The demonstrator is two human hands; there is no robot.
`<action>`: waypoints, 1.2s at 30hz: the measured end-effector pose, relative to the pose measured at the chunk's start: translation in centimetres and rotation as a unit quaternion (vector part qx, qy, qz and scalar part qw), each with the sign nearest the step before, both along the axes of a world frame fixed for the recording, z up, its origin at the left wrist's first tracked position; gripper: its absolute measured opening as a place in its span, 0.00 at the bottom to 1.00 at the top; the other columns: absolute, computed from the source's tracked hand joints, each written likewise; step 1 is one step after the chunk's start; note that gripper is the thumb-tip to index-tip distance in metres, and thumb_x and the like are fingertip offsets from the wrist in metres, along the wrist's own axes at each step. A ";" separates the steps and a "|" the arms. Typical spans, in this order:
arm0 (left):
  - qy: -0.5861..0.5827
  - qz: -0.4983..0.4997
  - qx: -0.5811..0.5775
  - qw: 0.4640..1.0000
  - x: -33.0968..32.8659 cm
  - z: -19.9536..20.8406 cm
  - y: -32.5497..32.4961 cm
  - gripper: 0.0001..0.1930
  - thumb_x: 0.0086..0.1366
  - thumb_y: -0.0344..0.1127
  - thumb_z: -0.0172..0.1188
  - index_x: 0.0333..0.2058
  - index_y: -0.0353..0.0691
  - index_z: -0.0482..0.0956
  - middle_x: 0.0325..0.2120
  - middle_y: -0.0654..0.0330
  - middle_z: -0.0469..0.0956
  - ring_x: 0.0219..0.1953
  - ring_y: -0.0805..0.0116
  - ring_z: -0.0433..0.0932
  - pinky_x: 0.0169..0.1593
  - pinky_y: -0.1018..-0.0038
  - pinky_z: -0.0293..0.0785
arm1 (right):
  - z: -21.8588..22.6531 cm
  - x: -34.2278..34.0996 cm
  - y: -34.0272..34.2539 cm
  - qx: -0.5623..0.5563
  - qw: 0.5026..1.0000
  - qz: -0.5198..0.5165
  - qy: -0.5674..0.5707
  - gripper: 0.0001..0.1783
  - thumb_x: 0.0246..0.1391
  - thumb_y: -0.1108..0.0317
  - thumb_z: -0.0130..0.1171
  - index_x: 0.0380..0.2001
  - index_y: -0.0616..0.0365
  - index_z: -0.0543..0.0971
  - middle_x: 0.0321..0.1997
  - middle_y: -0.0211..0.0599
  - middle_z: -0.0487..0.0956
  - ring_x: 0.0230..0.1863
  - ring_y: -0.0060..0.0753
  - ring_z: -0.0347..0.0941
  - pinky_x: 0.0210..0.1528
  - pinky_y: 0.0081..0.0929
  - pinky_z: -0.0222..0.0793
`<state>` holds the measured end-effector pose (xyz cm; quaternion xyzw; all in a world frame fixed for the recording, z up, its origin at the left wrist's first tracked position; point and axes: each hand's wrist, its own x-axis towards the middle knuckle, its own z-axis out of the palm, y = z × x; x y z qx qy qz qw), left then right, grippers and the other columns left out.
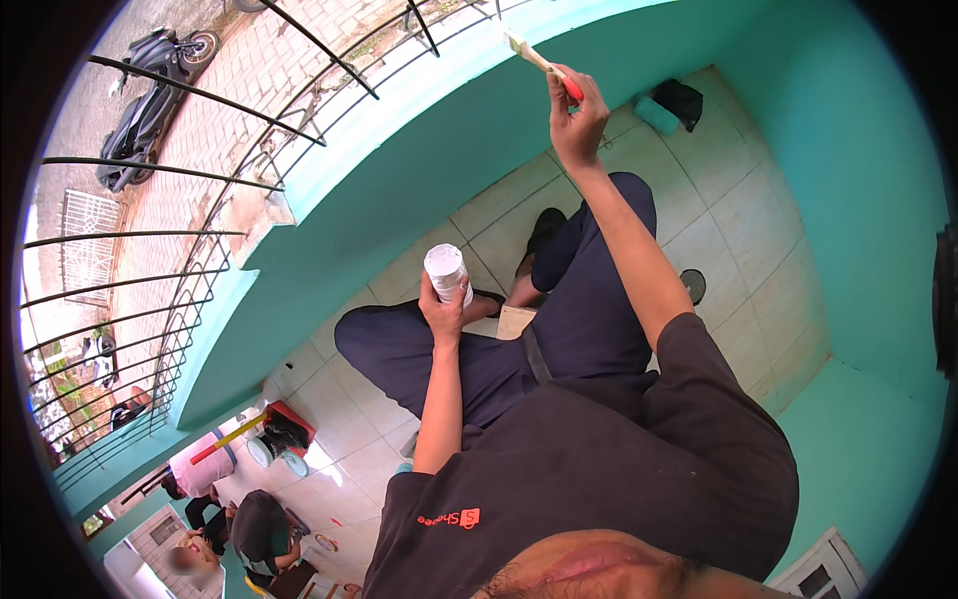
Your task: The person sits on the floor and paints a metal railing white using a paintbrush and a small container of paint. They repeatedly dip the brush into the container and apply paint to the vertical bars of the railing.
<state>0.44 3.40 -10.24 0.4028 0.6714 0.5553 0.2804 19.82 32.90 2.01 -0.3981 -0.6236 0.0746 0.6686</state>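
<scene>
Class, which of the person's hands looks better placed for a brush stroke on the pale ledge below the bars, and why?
Probably the right hand: it holds the brush raised, bristles beside the ledge. The left hand is lower, occupied with the white container.

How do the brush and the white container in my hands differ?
The brush is long and slim, while the container is a stout cylinder. The brush has a red handle end and a paler body; the container looks white all over. The brush is pinched in the fingers of your right hand, whereas the container sits in your left hand's grasp. Both are held clear of the floor.
</scene>
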 end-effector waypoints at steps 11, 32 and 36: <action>0.015 0.002 -0.001 1.000 -0.2 -0.1 0.0 0.27 0.58 0.34 0.72 0.54 0.33 0.74 0.45 0.57 0.80 0.46 0.68 0.79 0.51 0.71 0.74 | -0.1 1.9 2.4 0.038 0.999 -0.029 -0.016 0.11 0.63 0.62 0.62 0.38 0.60 0.83 0.26 0.33 0.77 0.23 0.27 0.67 0.25 0.24 0.64; 0.002 0.007 0.005 1.000 0.1 0.1 0.0 0.28 0.57 0.33 0.72 0.55 0.32 0.74 0.46 0.56 0.80 0.46 0.67 0.79 0.52 0.70 0.74 | -0.7 -0.1 0.9 -0.041 0.997 -0.022 0.067 0.15 0.64 0.60 0.62 0.38 0.65 0.83 0.23 0.29 0.77 0.24 0.17 0.68 0.26 0.19 0.65; 0.022 -0.002 0.007 1.000 -0.1 0.2 0.0 0.28 0.58 0.33 0.72 0.55 0.33 0.73 0.46 0.56 0.80 0.46 0.68 0.79 0.52 0.71 0.74 | -0.4 0.8 1.4 -0.057 0.992 -0.046 0.100 0.16 0.64 0.59 0.62 0.38 0.65 0.83 0.24 0.31 0.78 0.25 0.17 0.70 0.26 0.19 0.66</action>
